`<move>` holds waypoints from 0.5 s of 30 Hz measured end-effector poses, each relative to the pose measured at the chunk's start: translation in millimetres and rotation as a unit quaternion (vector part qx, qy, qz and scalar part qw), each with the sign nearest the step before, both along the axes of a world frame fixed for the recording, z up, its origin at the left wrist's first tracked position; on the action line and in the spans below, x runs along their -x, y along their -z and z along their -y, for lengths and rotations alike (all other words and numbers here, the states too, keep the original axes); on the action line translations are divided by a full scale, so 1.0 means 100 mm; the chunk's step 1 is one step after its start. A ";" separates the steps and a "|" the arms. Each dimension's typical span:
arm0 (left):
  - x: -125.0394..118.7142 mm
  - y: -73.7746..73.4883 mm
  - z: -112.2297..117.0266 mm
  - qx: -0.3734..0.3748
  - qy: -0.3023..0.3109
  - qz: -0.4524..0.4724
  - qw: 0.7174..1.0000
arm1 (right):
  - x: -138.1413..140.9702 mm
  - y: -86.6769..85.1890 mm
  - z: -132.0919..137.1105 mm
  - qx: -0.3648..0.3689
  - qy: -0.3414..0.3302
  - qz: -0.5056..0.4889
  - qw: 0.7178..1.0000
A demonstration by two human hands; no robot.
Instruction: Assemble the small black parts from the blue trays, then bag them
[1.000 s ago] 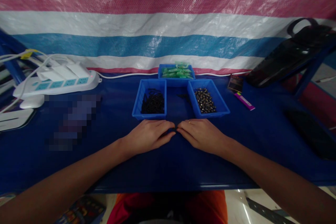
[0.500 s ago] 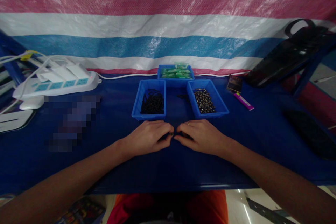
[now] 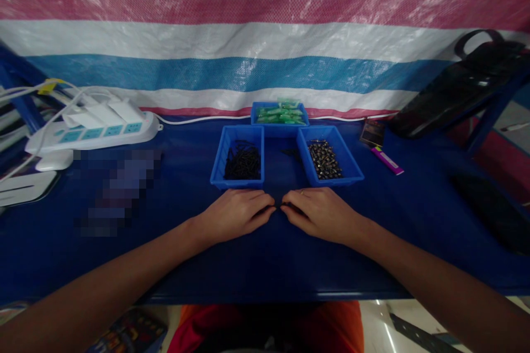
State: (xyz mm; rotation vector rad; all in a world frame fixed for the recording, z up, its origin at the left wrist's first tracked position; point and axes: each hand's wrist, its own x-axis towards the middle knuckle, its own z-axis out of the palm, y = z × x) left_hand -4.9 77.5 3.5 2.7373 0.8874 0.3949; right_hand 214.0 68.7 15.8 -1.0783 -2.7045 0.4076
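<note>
My left hand [image 3: 238, 212] and my right hand [image 3: 321, 212] rest palm down on the blue table [image 3: 265, 253], their fingertips almost meeting at the centre. The fingers lie nearly flat and close together, and I see nothing held in either hand. Just beyond the left hand stands a blue tray of black screws [image 3: 219, 168]. Just beyond the right hand is a blue tray of dark metal parts [image 3: 351, 168]. Behind and between those two sits a third blue tray with green pieces [image 3: 279, 128]. A few dark bits [image 3: 290, 152] lie on the table between the front trays.
A white power strip [image 3: 95, 129] with plugs and cables sits at the far left. A purple lighter [image 3: 386, 160] and a small dark box [image 3: 371, 132] lie right of the trays. A black bag [image 3: 464, 85] leans at the far right. A striped tarp [image 3: 265, 38] hangs behind.
Half a second ago the fingers of both hands were curled in at the centre; now they lie flatter again, as they did a second ago. The hands have stayed in place.
</note>
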 end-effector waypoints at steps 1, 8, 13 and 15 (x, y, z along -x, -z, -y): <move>0.00 0.00 0.00 -0.002 -0.002 0.000 1.000 | 0.00 0.00 0.00 -0.001 0.003 0.001 1.000; 0.02 0.02 0.00 -0.046 0.020 0.034 0.998 | 0.00 0.02 -0.01 0.002 -0.035 0.042 0.999; 0.01 0.00 0.04 -0.069 0.064 0.036 0.995 | 0.02 0.03 0.01 -0.003 -0.039 0.042 0.998; 0.00 -0.02 0.04 -0.063 0.049 0.037 0.996 | 0.01 0.04 0.01 -0.006 -0.027 0.036 0.999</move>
